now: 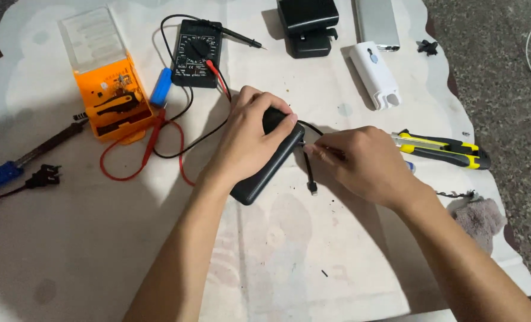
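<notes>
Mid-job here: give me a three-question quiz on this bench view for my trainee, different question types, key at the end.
1. True or false: the left hand rests on the black rectangular power bank.
2. Which lies just beyond the right hand? A) orange plastic tool case B) yellow-and-black utility knife C) blue-handled soldering iron
3. Fill in: the black multimeter has one red and one ____ probe lead.

Key: 1 true; 2 B; 3 black.
</notes>
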